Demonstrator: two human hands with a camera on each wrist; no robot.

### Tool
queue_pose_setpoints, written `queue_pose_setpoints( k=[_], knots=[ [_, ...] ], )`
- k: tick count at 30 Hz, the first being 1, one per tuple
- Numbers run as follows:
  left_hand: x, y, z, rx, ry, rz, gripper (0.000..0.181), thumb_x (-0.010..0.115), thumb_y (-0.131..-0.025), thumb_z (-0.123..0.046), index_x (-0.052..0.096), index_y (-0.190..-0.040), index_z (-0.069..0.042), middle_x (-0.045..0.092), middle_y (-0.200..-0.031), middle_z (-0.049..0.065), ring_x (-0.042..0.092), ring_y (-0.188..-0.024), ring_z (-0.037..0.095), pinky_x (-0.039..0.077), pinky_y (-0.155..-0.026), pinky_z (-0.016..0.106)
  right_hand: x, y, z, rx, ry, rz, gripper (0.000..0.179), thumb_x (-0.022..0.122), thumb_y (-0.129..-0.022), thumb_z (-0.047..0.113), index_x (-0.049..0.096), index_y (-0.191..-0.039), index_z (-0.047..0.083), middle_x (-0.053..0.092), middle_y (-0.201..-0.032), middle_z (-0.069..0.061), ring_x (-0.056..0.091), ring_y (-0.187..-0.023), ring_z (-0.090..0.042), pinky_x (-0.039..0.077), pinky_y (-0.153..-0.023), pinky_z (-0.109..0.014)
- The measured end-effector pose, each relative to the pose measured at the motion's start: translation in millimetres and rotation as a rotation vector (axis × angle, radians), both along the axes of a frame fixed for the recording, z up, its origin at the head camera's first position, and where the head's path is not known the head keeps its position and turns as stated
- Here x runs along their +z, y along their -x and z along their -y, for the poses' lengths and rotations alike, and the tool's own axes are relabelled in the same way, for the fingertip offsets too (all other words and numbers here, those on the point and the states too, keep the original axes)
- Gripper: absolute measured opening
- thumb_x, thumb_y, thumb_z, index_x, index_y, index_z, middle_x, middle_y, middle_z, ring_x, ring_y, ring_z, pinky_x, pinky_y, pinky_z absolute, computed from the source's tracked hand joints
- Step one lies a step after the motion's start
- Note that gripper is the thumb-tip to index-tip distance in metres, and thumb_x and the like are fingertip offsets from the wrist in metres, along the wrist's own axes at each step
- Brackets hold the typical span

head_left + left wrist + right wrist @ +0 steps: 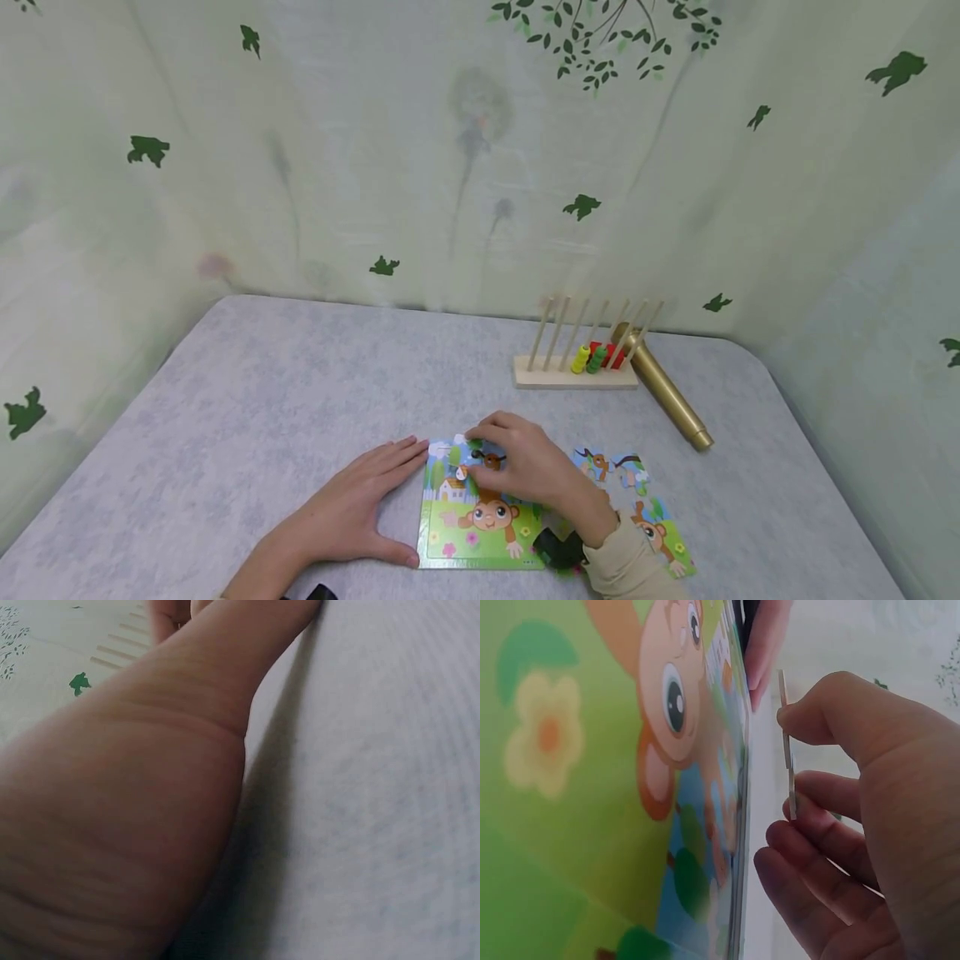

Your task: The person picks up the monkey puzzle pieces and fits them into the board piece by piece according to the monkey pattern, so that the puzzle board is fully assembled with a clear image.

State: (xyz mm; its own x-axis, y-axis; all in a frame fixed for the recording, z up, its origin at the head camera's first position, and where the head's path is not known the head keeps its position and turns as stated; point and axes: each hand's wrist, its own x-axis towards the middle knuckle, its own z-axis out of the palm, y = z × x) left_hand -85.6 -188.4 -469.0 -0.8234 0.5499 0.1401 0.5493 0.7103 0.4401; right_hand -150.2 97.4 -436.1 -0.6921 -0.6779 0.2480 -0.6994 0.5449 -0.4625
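A square picture puzzle (pixel 480 550) with a cartoon monkey, a house and flowers lies on the table. My left hand (pixel 360 500) rests along its left side, thumb and fingers spread, fingertips at the upper left corner and thumb at the lower one. Over the puzzle's upper part, my right hand (pixel 525 462) pinches a thin puzzle piece (pixel 787 750) between thumb and fingers. The right wrist view shows this piece edge-on, close over the board. To the right lie several printed monkey pieces (pixel 663 533), partly hidden by the right forearm.
Behind the puzzle stands a wooden peg rack (pixel 573 380) with yellow, green and red beads on some pegs. A gold-coloured tube (pixel 671 396) lies slanted beside it. The grey table (pixel 300 375) meets a leaf-patterned curtain (pixel 337 167) at the back.
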Motion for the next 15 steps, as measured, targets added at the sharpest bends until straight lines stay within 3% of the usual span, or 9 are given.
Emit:
queue_pose_setpoints(
  k=[8, 15],
  knots=[
    [1.5, -0.8, -0.4, 0.004, 0.001, 0.007, 0.122, 0.069, -0.067, -0.089, 0.043, -0.158, -0.013, 0.037, -0.166, -0.003, 0.032, -0.155, 0.022, 0.032, -0.122, 0.052, 0.3, -2.0, 3.8, -0.002, -0.068, 0.005, 0.035, 0.076, -0.093, 0.031, 0.074, -0.123, 0.012, 0.069, -0.116, 0.0, 0.066, -0.096, -0.012, 0.057, -0.08, -0.024],
    [2.1, -1.6, -0.4, -0.011, -0.004, -0.013, 0.118, 0.068, -0.07, -0.087, 0.043, -0.158, -0.012, 0.039, -0.165, 0.0, 0.035, -0.153, 0.027, 0.035, -0.119, 0.057, 1.2, -3.7, 6.4, 0.022, -0.155, -0.061, 0.036, 0.076, -0.095, 0.035, 0.075, -0.123, 0.013, 0.072, -0.119, -0.003, 0.069, -0.107, -0.018, 0.06, -0.091, -0.034]
  ],
)
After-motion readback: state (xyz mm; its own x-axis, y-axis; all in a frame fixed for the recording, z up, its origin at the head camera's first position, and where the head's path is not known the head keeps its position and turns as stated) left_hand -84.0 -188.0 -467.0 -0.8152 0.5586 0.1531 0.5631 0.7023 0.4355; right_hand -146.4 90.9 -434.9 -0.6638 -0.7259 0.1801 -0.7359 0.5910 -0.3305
